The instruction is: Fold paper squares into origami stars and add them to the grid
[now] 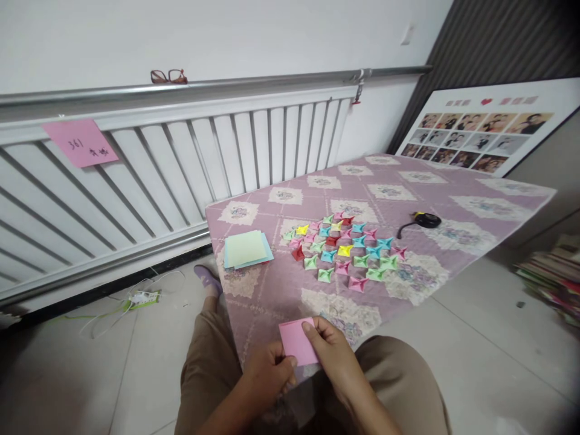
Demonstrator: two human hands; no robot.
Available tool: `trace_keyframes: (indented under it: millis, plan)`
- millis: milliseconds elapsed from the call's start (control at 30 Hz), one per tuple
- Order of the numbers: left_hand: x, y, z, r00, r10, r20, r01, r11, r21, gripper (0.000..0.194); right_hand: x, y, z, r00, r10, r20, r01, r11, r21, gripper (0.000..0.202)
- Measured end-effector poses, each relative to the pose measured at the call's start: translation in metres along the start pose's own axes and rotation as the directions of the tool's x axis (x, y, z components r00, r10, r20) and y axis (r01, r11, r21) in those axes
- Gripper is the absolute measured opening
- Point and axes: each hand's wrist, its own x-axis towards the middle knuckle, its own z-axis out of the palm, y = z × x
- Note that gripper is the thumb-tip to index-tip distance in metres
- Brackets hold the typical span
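A folded pink paper (299, 344) is held between both hands over the near edge of the table. My left hand (270, 374) pinches its lower left corner. At its upper right, my right hand (333, 350) grips it, thumb on top and fingers behind. Beyond the hands, several small folded paper pieces (344, 251) in pink, green, blue, yellow and red stand in rows on the patterned tablecloth (267, 302). To their left lies a stack of square paper sheets (247, 249), pale green on top with blue beneath.
A black object with a strap (426, 220) lies right of the folded pieces. Behind the table are a white radiator (217, 151) with a pink note (81, 143), glasses (169, 77) on the pipe, and a photo board (480, 130). A power strip (142, 299) is on the floor.
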Motion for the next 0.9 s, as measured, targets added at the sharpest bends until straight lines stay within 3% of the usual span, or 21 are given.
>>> trace_keyframes:
  millis: [167,467,567,633,733,833,900]
  plan:
    - [0.013,0.005,-0.004,0.999,0.019,-0.027,-0.015,0.99,0.137,0.02,0.022,0.001,-0.004,0.993,-0.116,-0.011,0.109,0.956,-0.273,0.034]
    - [0.016,-0.006,-0.013,0.999,-0.04,-0.015,0.042,0.957,0.288,0.019,0.043,0.009,0.0,0.969,-0.245,0.013,0.219,0.842,-0.492,0.03]
    - [0.011,-0.013,-0.024,0.996,0.068,-0.058,-0.037,0.908,0.417,0.018,0.048,0.017,0.0,0.967,-0.253,0.024,0.226,0.814,-0.535,0.03]
    - [0.008,-0.021,-0.03,0.958,0.276,-0.082,-0.181,0.8,0.572,0.017,0.051,0.021,-0.001,0.968,-0.251,0.031,0.225,0.799,-0.558,0.031]
    - [0.005,-0.039,-0.032,0.833,0.553,0.024,-0.369,0.521,0.77,0.023,0.053,0.023,-0.002,0.97,-0.241,0.038,0.216,0.778,-0.589,0.031]
    - [0.008,-0.055,-0.027,0.714,0.666,0.216,-0.476,0.235,0.848,0.039,0.055,0.023,-0.002,0.973,-0.228,0.044,0.206,0.759,-0.618,0.031]
    - [0.01,-0.061,-0.024,0.687,0.651,0.323,-0.504,0.107,0.857,0.055,0.055,0.023,-0.002,0.974,-0.219,0.047,0.199,0.745,-0.637,0.031]
